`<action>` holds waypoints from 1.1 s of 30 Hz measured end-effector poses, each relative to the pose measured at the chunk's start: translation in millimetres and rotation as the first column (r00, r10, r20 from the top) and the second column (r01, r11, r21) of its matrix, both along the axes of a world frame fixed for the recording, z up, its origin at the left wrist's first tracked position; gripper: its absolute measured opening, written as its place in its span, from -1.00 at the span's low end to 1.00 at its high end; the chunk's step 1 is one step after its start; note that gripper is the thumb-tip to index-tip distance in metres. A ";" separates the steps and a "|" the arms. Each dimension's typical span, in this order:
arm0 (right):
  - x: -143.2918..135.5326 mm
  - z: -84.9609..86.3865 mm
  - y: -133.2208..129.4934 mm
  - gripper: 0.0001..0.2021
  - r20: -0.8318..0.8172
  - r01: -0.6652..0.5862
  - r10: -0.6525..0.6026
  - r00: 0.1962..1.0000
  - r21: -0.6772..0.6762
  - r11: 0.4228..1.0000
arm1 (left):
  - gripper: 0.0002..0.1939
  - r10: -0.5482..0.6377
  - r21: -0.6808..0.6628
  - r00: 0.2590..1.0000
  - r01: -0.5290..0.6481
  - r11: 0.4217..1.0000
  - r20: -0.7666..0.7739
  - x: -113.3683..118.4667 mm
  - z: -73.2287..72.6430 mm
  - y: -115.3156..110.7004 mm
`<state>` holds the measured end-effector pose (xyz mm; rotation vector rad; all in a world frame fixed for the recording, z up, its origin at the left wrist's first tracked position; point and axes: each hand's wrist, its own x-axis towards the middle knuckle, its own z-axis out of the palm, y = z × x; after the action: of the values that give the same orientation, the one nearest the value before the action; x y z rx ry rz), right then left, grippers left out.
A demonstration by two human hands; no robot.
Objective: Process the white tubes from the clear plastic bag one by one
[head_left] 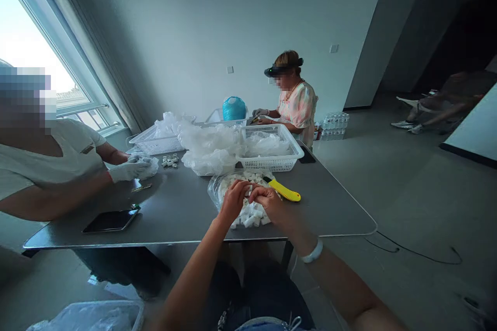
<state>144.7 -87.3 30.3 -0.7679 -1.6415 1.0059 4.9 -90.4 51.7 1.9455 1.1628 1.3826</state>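
My left hand (234, 198) and my right hand (268, 199) meet over a heap of small white pieces (251, 215) near the table's front edge. Both have their fingertips pinched on one small white piece (248, 192), which is mostly covered by the fingers. Under the heap spreads a clear plastic bag (215, 189). Just beyond my right hand lies a cutter with a yellow handle (286, 191), its dark end pointing toward the heap.
White baskets (272, 164) with clear plastic bags (212, 142) stand at the back of the table (174, 217). A phone (111, 221) lies front left. A gloved co-worker (77, 160) sits left; another person (297, 106) works at the far side. A blue bundle (234, 108) sits behind.
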 end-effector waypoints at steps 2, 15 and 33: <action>-5.5 -1.5 1.0 -0.78 -0.059 -0.008 0.004 0.998 -0.074 0.997 | -0.82 0.023 0.017 0.999 -0.022 1.000 -0.039 -2.0 -3.1 -1.2; -17.5 -20.5 30.6 -0.81 -0.128 0.106 -0.124 0.984 -0.143 0.984 | -0.84 0.084 -0.316 0.965 -0.002 0.949 0.247 -4.5 -28.8 45.8; -25.7 -15.7 22.0 -0.62 -0.237 0.002 -0.135 0.962 -0.490 0.872 | -0.76 0.131 -0.138 0.990 -0.122 0.983 0.060 -30.1 -25.4 39.1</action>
<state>119.0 -65.3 14.6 -0.9666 -1.1286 1.4305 -25.2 -51.3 26.2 1.7433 1.3308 1.3856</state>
